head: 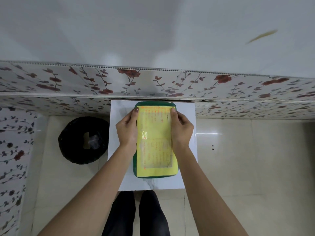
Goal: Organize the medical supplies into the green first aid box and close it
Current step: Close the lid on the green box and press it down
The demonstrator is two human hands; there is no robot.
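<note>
Green first aid box (154,175) lies shut at the white table's (185,176) centre. Left hand (127,129) and right hand (182,128) clasp its long sides. Closing step; next, judged: fasten any latch.

Count, head view:

- Green first aid box with rounded corners (135,166): 1, lid shut.
- Yellow printed label sheet with orange text (156,147), on the box lid: 1.
- Bare hands: 2, left hand (127,128) and right hand (182,128), one at each long side of the box.
- Small white square table (119,167): 1.
- Round bin lined with a black plastic bag (75,147): 1, on the floor to the left of the table.
- Loose medical supplies outside the box: 0 visible.
- Items inside the bin: blurred, count not determinable.
</note>
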